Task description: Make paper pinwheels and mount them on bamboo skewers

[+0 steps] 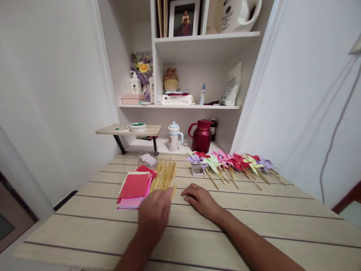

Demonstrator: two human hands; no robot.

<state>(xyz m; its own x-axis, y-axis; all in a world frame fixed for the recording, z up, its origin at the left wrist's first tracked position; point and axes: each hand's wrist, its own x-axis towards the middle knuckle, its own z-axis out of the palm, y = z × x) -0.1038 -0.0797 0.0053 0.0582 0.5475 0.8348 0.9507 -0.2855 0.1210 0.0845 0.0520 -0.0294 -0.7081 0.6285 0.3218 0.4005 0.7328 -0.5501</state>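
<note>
Left hand (155, 208) | grip hidden, can't judge | sticks (163, 176) just beyond | right hand (199, 199) loose, empty

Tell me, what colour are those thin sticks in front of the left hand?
Yellowish tan: the sticks show best in the head view.

L hand (154, 209) sl. blurry (fingertips obsc.)
</note>
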